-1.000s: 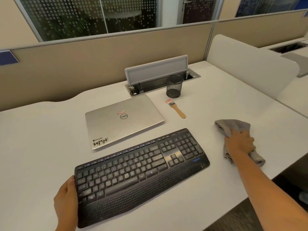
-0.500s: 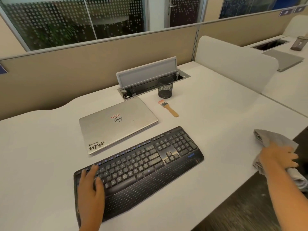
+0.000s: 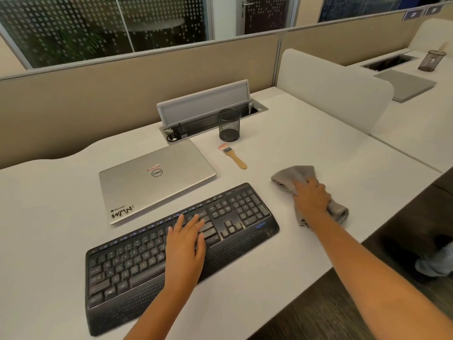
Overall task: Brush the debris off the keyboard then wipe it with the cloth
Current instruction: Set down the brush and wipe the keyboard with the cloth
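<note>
The fingers [image 3: 190, 223] of the left hand [image 3: 185, 244] lie straight and flat across the middle keys of the keyboard [image 3: 137, 263], pressing down on it and curled round nothing. The fingers [image 3: 300, 186] of the right hand [image 3: 310, 200] are bent over the cloth [image 3: 289, 176], bunching the grey fabric under the palm; folds of it stick out beyond the fingertips and from under the wrist side of the hand. The cloth rests on the bench [image 3: 306, 148], just beside the right end of the keyboard but not touching it.

The keyboard is black, with a number pad at its right end and a dotted palm rest along its near edge. It lies at a slant on the bench, its left end closer to the person.

Behind the keyboard lies a closed silver laptop [image 3: 157, 179] with stickers on its lid. To the right of the laptop, well behind the cloth, a small brush [image 3: 232, 157] with a wooden handle lies flat on the bench, bristles pointing away from the person. Just beyond the brush stands a black mesh cup [image 3: 229, 125], upright, in front of an open cable hatch [image 3: 208, 111] whose grey lid is raised. A tan partition [image 3: 98, 99] closes the back of the bench, and a white divider [image 3: 331, 87] stands on the right.
</note>
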`<state>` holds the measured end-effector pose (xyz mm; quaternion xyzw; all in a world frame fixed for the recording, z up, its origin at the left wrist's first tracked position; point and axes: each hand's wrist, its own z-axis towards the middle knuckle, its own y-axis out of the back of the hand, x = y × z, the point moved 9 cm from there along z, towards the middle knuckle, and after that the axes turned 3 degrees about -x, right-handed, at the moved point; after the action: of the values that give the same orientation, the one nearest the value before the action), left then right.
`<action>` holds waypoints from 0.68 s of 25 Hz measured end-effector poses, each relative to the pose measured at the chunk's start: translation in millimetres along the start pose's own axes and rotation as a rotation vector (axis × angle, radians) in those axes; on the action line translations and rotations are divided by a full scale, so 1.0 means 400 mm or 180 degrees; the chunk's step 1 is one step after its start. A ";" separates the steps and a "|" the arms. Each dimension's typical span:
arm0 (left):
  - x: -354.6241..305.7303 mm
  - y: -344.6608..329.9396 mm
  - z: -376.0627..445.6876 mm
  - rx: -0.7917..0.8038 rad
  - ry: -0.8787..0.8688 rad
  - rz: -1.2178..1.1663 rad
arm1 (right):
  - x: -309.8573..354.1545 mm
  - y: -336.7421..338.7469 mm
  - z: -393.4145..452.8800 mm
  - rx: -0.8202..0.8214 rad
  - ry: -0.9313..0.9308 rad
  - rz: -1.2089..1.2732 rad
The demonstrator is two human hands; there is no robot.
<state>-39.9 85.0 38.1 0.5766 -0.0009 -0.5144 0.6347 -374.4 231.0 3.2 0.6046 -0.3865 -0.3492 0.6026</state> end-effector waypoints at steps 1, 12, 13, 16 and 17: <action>-0.002 -0.004 0.005 -0.0014 -0.0026 0.0044 | -0.056 0.004 0.016 0.0020 -0.0123 0.0037; -0.088 -0.096 0.036 0.0168 -0.0272 -0.0116 | -0.593 0.045 -0.104 -0.0417 -0.1939 0.0429; -0.088 -0.098 0.037 0.0173 -0.0285 -0.0107 | -0.602 0.051 -0.115 -0.0427 -0.2047 0.0453; -0.096 -0.107 0.043 0.0187 -0.0332 -0.0086 | -0.519 0.097 -0.116 -0.0651 -0.1614 0.0220; -0.099 -0.112 0.045 0.0198 -0.0337 -0.0090 | -0.460 0.109 -0.114 -0.0724 -0.1262 0.0102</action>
<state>-98.5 106.5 34.8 0.5680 -0.0424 -0.5527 0.6083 -420.1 416.5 40.2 0.4461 -0.4651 -0.4929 0.5846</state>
